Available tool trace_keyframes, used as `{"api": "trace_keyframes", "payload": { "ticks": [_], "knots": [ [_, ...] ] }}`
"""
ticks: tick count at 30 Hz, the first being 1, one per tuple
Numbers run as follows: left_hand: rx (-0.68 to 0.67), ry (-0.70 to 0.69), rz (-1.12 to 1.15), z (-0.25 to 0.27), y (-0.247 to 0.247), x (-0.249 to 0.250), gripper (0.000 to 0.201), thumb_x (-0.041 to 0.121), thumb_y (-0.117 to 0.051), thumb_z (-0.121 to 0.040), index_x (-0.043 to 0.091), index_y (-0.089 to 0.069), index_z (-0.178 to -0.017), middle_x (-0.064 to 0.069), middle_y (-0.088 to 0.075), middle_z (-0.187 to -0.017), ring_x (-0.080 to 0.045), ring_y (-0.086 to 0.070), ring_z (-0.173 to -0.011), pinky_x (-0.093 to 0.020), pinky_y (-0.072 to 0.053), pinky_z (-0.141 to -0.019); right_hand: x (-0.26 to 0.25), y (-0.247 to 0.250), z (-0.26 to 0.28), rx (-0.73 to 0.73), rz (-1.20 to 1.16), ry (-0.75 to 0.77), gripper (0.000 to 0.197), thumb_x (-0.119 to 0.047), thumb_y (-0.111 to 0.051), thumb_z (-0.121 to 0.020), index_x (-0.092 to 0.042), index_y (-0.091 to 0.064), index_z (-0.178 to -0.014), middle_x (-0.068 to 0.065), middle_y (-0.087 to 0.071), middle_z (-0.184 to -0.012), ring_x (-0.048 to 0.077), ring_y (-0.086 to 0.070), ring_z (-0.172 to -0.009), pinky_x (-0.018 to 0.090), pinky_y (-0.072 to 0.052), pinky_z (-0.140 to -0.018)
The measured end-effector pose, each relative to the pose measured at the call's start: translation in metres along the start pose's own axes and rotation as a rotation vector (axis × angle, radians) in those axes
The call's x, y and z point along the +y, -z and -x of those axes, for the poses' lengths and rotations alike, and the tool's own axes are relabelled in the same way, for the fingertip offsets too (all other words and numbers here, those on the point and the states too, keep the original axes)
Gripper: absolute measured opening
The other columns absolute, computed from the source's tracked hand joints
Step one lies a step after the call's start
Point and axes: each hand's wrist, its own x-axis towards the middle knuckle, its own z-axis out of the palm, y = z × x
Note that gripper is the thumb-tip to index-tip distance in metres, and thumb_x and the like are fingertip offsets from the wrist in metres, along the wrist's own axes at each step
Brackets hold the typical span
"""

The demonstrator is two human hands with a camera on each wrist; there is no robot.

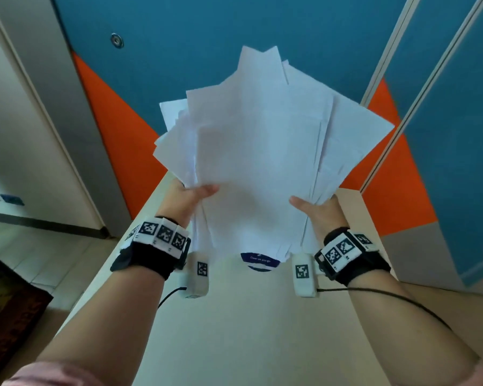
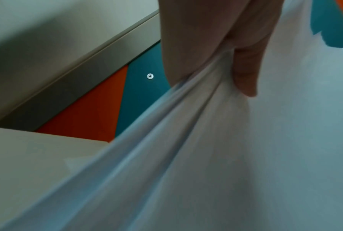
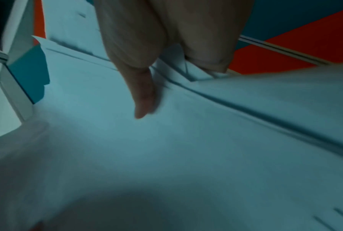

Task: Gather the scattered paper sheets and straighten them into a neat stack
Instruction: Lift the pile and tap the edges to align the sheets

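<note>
paper sheets (image 1: 260,151), gathered but fanned, held upright above beige tabletop (image 1: 234,330) between both hands. left hand (image 1: 188,200) clamped on lower left edge, thumb (image 1: 207,189) across front face; in left wrist view, thumb (image 2: 243,70) pressing bunched sheets (image 2: 186,140). right hand (image 1: 321,211) clamped on lower right edge, thumb (image 1: 299,203) in front; remaining fingers of both hands hidden behind. in right wrist view, thumb (image 3: 144,96) flat on offset layers (image 3: 206,140). long axis running from lower edges, just above tabletop, up and away toward blue and orange wall panels (image 1: 207,37); top corners splayed left, centre and right. both hands equally near, opposed across short axis. round blue sticker (image 1: 258,259) on tabletop directly below hanging edges. probable next requirement: slackened grip, lower edges tapped on tabletop beneath; risk of loose sheets slipping out sideways.
</note>
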Motion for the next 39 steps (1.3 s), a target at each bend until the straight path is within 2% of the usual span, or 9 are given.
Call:
{"api": "trace_keyframes", "payload": {
  "ticks": [4,9,15,18,21,23,28,33,39],
  "knots": [
    [-0.121,0.167,-0.455,0.004,0.011,-0.021,0.028,0.024,-0.081,-0.067,0.016,-0.057,-0.078,-0.001,-0.062,-0.081,-0.016,-0.06,-0.079,-0.032,-0.044,-0.09,0.01,0.01,0.015,-0.089,0.173,-0.1,0.069,-0.01,-0.078,-0.072,0.0,-0.043,-0.131,0.004,-0.053,-0.124,0.015,-0.047,-0.115,0.018,-0.028,-0.089],
    [-0.129,0.153,-0.166,0.004,0.019,-0.047,0.05,0.014,-0.082,-0.044,0.019,-0.067,-0.091,-0.012,-0.069,-0.103,-0.032,-0.063,-0.103,-0.044,-0.047,-0.098,0.034,0.008,0.009,-0.04,0.168,-0.167,0.073,-0.005,-0.08,-0.067,-0.002,-0.043,-0.129,0.001,-0.05,-0.117,0.017,-0.046,-0.121,0.023,-0.033,-0.097],
    [-0.22,0.257,-0.029,0.002,0.037,-0.07,0.058,0.014,-0.08,-0.034,0.007,-0.069,-0.09,-0.003,-0.077,-0.079,-0.022,-0.073,-0.076,-0.03,-0.06,-0.067,0.071,0.011,-0.003,-0.102,0.174,-0.299,0.117,-0.033,-0.093,-0.046,-0.004,-0.03,-0.14,0.006,-0.041,-0.144,0.024,-0.043,-0.131,0.046,-0.035,-0.11],
    [-0.149,0.289,-0.033,0.005,0.033,-0.08,0.06,0.003,-0.081,-0.046,-0.008,-0.063,-0.102,-0.017,-0.072,-0.092,-0.035,-0.067,-0.091,-0.044,-0.057,-0.081,0.111,0.013,-0.024,-0.101,0.17,-0.3,0.142,-0.06,-0.088,-0.015,-0.007,-0.038,-0.137,0.008,-0.049,-0.14,0.023,-0.048,-0.128,0.044,-0.036,-0.109],
    [-0.058,0.191,-0.068,0.003,0.022,-0.071,0.038,0.001,-0.077,-0.063,-0.016,-0.061,-0.092,-0.024,-0.065,-0.092,-0.038,-0.063,-0.093,-0.054,-0.05,-0.092,0.073,-0.001,0.0,-0.029,0.128,-0.303,0.087,-0.035,-0.086,-0.057,-0.001,-0.044,-0.124,0.004,-0.055,-0.127,0.021,-0.051,-0.119,0.029,-0.036,-0.102],
    [-0.072,0.128,0.005,-0.003,0.02,-0.058,0.063,0.011,-0.081,-0.055,-0.021,-0.055,-0.102,-0.03,-0.063,-0.1,-0.037,-0.065,-0.091,-0.055,-0.048,-0.094,0.07,0.002,-0.001,0.019,0.049,-0.29,0.053,-0.019,-0.078,-0.072,-0.004,-0.048,-0.113,0.001,-0.057,-0.114,0.018,-0.053,-0.112,0.026,-0.036,-0.094],
    [-0.346,0.107,0.053,-0.011,0.034,-0.06,0.069,0.028,-0.091,-0.042,0.002,-0.062,-0.099,-0.004,-0.075,-0.097,-0.015,-0.072,-0.088,-0.024,-0.056,-0.079,0.077,0.017,-0.002,0.053,-0.085,-0.286,0.064,-0.018,-0.078,-0.071,-0.003,-0.049,-0.127,0.007,-0.057,-0.127,0.023,-0.051,-0.121,0.034,-0.033,-0.106],
    [-0.24,0.136,-0.06,-0.002,0.032,-0.078,0.032,0.033,-0.055,-0.088,0.021,-0.077,-0.069,0.005,-0.075,-0.073,-0.009,-0.069,-0.071,-0.027,-0.053,-0.077,0.082,0.028,-0.004,-0.005,0.048,-0.366,0.104,-0.052,-0.081,-0.057,-0.003,-0.035,-0.137,0.018,-0.037,-0.147,0.034,-0.039,-0.133,0.042,-0.031,-0.109],
    [-0.152,0.262,0.026,-0.002,0.022,-0.078,0.035,0.035,-0.038,-0.097,0.02,-0.07,-0.098,0.004,-0.078,-0.082,-0.009,-0.073,-0.075,-0.022,-0.058,-0.064,0.092,0.031,0.003,-0.041,0.083,-0.4,0.059,-0.038,-0.074,-0.072,-0.012,-0.046,-0.117,0.006,-0.06,-0.117,0.025,-0.052,-0.113,0.038,-0.037,-0.103]
  ]
}}
